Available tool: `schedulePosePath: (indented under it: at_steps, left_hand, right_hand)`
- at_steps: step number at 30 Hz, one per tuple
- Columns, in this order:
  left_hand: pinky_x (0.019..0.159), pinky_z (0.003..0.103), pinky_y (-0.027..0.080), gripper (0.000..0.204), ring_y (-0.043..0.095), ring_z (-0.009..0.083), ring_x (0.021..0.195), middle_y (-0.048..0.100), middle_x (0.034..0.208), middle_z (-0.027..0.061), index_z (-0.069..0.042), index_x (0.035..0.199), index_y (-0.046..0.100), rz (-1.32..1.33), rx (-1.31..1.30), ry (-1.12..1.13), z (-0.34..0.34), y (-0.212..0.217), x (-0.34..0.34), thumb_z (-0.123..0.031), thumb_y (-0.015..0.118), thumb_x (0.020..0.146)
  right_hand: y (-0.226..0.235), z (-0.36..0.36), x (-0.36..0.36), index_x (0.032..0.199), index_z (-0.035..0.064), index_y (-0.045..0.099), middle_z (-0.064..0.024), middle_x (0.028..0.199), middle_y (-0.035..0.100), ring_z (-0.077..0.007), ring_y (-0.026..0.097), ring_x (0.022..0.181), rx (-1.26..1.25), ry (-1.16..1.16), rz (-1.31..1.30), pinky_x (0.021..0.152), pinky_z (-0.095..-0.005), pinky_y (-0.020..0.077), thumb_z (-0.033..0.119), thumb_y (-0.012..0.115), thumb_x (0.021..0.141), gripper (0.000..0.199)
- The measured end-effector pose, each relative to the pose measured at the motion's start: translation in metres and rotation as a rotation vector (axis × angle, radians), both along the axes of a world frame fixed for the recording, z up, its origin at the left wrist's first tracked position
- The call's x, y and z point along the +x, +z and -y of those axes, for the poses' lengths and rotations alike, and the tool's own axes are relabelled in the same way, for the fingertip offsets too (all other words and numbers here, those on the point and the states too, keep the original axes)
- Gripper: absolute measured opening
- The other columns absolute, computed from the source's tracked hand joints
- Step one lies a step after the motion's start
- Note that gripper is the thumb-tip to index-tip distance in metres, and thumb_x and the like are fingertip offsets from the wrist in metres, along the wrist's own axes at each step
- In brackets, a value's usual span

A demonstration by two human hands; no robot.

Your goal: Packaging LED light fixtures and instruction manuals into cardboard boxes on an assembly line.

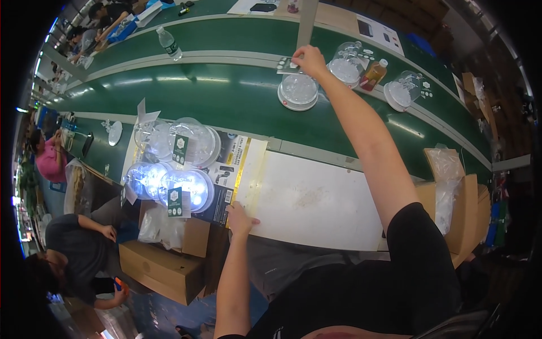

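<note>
Nearest, below the bench edge on the left, I log an open cardboard box (164, 265) with crumpled clear plastic bags (159, 226) in it. On the right, a second carton (466, 217) holds more clear bags.

My left hand (240, 219) lies flat, fingers spread, on the near edge of the white work board (316, 200), touching a dark printed packaging sheet (228, 181). Left of it I count four clear round dome lamps (172, 164); the two nearer ones glow blue-white, each with a small green tag.

Farther out, across the green conveyor belt (226, 96), my right hand (309, 59) pinches a small printed card (287, 65) between thumb and fingers, just beside a clear dome lamp (298, 90) on the belt. To the right stand two more domes (345, 63) and an amber bottle (374, 74). A water bottle (169, 43) stands far left.
</note>
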State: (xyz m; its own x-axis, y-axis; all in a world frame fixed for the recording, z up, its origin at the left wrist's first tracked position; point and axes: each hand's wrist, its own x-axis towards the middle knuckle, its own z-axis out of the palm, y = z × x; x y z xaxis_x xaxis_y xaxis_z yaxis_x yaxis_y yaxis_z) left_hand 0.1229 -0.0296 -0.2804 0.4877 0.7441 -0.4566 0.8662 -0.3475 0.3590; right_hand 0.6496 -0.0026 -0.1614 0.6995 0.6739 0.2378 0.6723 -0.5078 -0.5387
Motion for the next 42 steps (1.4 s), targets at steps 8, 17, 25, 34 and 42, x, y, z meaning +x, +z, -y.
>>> schedulePosePath:
  at_steps: [8,17,25,34,42]
  left_hand:
    - [0.092,0.049,0.052,0.089,0.058,0.0447,0.113,0.052,0.123,0.0254,-0.003,0.118,0.046,0.036,0.011,0.007,-0.002,-0.01,0.005,-0.016,0.098,0.047]
    - [0.121,0.044,0.026,0.125,0.03,0.0405,0.145,0.034,0.152,0.0282,0.005,0.149,0.028,-0.055,0.025,-0.133,-0.002,-0.079,0.001,-0.039,0.095,0.054]
    - [0.101,0.054,0.046,0.097,0.05,0.0383,0.13,0.04,0.148,0.0253,-0.005,0.13,0.046,0.144,0.11,0.111,0.022,-0.042,-0.022,-0.025,0.098,0.051]
    - [0.108,0.046,0.039,0.074,0.045,0.025,0.135,0.043,0.15,0.0102,-0.011,0.153,0.031,1.423,-1.063,0.471,0.139,0.018,-0.064,-0.058,0.051,0.099]
    - [0.088,0.029,0.052,0.036,0.063,0.0143,0.101,0.064,0.118,0.0044,-0.005,0.132,0.052,1.507,-0.896,0.582,0.183,0.029,-0.112,-0.025,0.059,0.103]
  right_hand:
    - [0.022,0.033,0.008,0.107,0.0051,0.07,-0.0184,0.107,0.072,-0.0354,0.068,0.103,-0.191,-0.248,0.002,0.082,-0.0467,0.0555,0.048,0.085,0.07,0.058]
    - [-0.021,0.09,0.011,0.111,-0.0005,0.068,-0.0207,0.107,0.068,-0.038,0.064,0.102,0.135,0.01,0.211,0.09,-0.0428,0.0493,0.041,0.076,0.078,0.054]
    - [0.04,0.134,-0.112,0.101,-0.0024,0.063,-0.0038,0.085,0.051,-0.0154,0.046,0.075,0.204,0.442,0.138,0.07,-0.0282,0.0409,0.008,0.076,0.083,0.025]
    - [0.099,0.202,-0.333,0.099,-0.0009,0.061,0.0031,0.086,0.045,-0.0066,0.038,0.071,0.257,0.574,-0.386,0.062,-0.0208,0.0337,-0.005,0.075,0.079,0.025]
    - [0.112,0.241,-0.429,0.096,-0.0019,0.064,-0.0024,0.082,0.048,-0.0111,0.04,0.065,0.251,0.585,-0.253,0.059,-0.026,0.0324,0.003,0.08,0.074,0.027]
